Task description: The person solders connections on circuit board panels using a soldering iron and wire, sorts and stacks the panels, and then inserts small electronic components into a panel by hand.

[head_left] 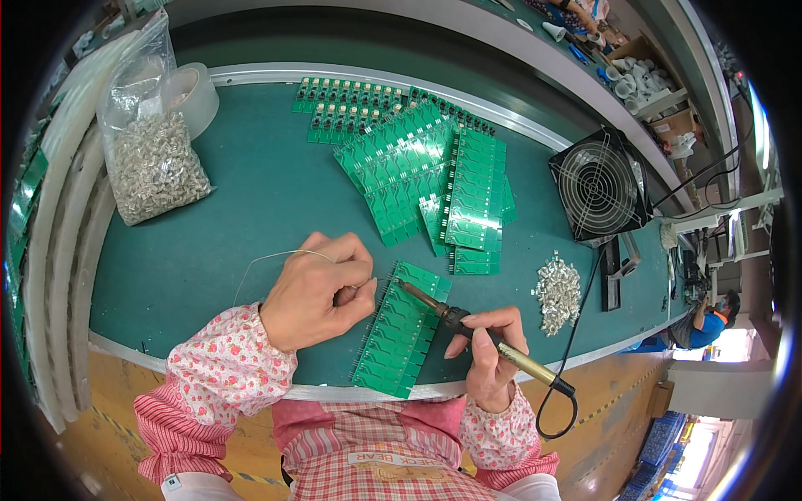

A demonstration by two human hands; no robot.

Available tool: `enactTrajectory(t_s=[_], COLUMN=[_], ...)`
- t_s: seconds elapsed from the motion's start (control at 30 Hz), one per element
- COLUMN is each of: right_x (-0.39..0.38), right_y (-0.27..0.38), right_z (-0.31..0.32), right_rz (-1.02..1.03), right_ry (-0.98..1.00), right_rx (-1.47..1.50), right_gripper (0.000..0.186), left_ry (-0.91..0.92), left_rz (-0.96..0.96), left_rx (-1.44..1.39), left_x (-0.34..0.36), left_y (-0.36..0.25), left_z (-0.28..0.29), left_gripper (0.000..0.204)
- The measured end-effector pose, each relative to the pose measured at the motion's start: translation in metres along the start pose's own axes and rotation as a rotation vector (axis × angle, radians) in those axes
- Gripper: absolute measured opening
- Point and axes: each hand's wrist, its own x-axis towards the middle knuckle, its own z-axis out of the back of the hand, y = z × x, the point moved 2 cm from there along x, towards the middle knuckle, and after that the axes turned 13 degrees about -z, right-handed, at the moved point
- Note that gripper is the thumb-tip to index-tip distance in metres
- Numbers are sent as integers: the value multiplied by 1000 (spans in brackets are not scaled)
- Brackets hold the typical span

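A green circuit board panel (394, 342) lies aslant near the table's front edge, with a row of pins along its left side. My left hand (322, 292) is closed at the panel's upper left, pinching a thin solder wire (261, 260) whose free length loops out to the left. From the right, my right hand (494, 355) grips a soldering iron (525, 362) like a pen. Its tip points at the panel's upper left corner, close to the left fingertips. Whether tip and wire touch a pin is too small to tell.
Stacked green panels (401, 163) lie beyond my hands. A clear bag of small metal parts (159, 171) and a tape roll (199, 100) stand far left. On the right are a loose pile of metal parts (558, 292), a black fan (597, 185) and the iron's cable (576, 321).
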Motion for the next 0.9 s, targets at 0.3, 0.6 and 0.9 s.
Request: enactTrajectory(t_s=[0.3, 0.6, 0.9], right_x=[-1, 1, 3], right_y=[-1, -1, 1], right_z=[2, 0, -1], right_rz=[23, 23, 12], right_ry=[-4, -23, 7], right_rx=[-20, 21, 26], right_gripper=[13, 15, 15], left_ry=[-26, 5, 23], left_rz=[80, 65, 30], left_rx=[-84, -52, 8], left_x=[-1, 2, 1], left_y=[2, -1, 1], left_z=[3, 1, -2], left_gripper=[24, 24, 22])
